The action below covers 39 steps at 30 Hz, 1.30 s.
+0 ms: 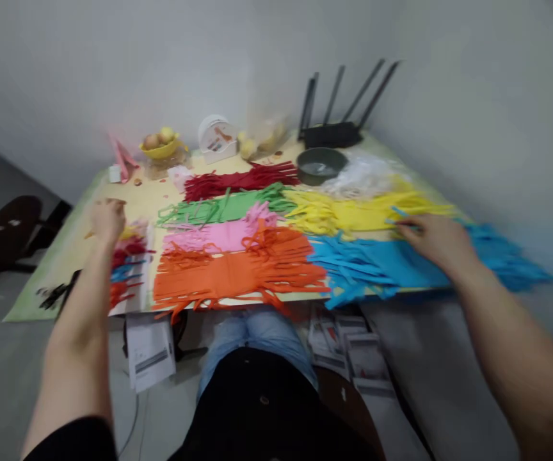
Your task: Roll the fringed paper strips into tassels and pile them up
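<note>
My right hand (437, 240) is closed in a pinch on a thin blue strip (396, 211), above a blue fringed sheet (401, 259). Behind that sheet lies a yellow fringed sheet (358, 212). Over the left of the table is my left hand (108, 219), fingers drawn together; whatever they hold is too blurred to make out. Close to it, several short coloured strips (130, 253) lie in a row. Fringed sheets in orange (233, 272), pink (228, 235), green (233, 207) and dark red (233, 182) are laid out across the middle.
Along the back stand a yellow bowl of round items (161, 150), a white holder (217, 141), a dark round bowl (321, 166) and a black router (331, 133) with tall antennas. White plastic (360, 174) lies beside the bowl. A dark stool (5, 230) stands at left.
</note>
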Each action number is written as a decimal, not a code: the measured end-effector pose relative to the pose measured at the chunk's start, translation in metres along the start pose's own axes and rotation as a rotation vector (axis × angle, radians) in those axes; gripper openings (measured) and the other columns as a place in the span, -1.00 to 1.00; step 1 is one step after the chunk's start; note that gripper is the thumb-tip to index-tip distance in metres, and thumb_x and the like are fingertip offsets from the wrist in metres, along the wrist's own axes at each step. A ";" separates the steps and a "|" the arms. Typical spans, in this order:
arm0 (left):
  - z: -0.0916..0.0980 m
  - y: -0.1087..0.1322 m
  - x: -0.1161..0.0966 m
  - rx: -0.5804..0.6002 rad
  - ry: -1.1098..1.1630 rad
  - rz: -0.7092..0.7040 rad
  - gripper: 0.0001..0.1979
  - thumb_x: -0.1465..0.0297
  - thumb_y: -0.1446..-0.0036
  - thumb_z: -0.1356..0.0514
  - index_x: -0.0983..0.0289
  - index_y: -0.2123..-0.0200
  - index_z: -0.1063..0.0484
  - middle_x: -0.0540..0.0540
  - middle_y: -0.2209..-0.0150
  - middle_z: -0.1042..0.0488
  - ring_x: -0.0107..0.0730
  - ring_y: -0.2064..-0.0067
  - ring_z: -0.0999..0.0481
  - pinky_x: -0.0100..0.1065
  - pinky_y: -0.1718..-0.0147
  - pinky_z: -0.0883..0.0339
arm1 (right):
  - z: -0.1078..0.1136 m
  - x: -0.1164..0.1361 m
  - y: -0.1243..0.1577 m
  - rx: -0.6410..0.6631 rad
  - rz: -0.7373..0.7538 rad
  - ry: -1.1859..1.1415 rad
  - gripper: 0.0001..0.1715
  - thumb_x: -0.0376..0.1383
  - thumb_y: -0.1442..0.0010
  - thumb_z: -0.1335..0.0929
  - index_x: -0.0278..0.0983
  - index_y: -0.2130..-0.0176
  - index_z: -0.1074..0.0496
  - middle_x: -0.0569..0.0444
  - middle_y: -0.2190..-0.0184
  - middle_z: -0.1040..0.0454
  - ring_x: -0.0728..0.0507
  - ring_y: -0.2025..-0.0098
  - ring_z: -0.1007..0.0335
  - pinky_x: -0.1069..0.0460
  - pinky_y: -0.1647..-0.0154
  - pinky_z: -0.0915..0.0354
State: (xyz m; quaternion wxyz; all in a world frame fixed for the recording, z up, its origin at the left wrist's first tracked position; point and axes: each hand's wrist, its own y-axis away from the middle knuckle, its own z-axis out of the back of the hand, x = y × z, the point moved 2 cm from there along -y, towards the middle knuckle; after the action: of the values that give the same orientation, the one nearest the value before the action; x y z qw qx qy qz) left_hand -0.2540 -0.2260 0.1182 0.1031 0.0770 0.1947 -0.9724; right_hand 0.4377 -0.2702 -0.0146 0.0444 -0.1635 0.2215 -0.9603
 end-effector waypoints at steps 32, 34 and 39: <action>-0.228 0.104 -0.550 0.691 0.244 -0.786 -0.69 0.39 -0.10 -0.24 0.37 0.10 -0.60 0.28 0.01 -0.54 -0.15 0.00 -0.52 -0.30 -0.03 -0.33 | -0.019 -0.076 -0.064 0.500 0.137 0.060 -0.66 -0.28 -0.26 -0.35 -0.27 -0.02 -0.49 -0.09 0.02 -0.50 -0.20 -0.02 -0.37 0.03 0.10 -0.11; -0.226 0.104 -0.551 0.704 0.246 -0.770 -0.70 0.39 -0.09 -0.25 0.35 0.11 -0.61 0.26 0.02 -0.55 -0.13 0.00 -0.53 -0.30 -0.03 -0.34 | -0.022 -0.077 -0.065 0.502 0.110 0.062 -0.70 -0.27 -0.27 -0.34 -0.28 0.02 -0.52 -0.10 0.03 -0.50 -0.20 -0.01 -0.37 0.04 0.11 -0.12; -0.222 0.101 -0.552 0.746 0.245 -0.721 -0.79 0.42 -0.12 -0.25 0.31 0.19 -0.62 0.22 0.08 -0.60 -0.11 0.01 -0.55 -0.28 0.00 -0.37 | -0.028 -0.080 -0.069 0.501 0.041 0.069 -0.69 -0.26 -0.24 -0.37 -0.27 0.03 -0.51 -0.08 0.05 -0.50 -0.20 0.04 -0.39 0.05 0.19 -0.13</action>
State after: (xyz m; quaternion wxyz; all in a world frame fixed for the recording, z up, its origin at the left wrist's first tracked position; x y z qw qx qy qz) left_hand 0.3272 -0.1357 -0.0161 -0.2954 0.1497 -0.1398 -0.9331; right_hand 0.5026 -0.1841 -0.0316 0.0954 -0.1099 -0.0190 -0.9892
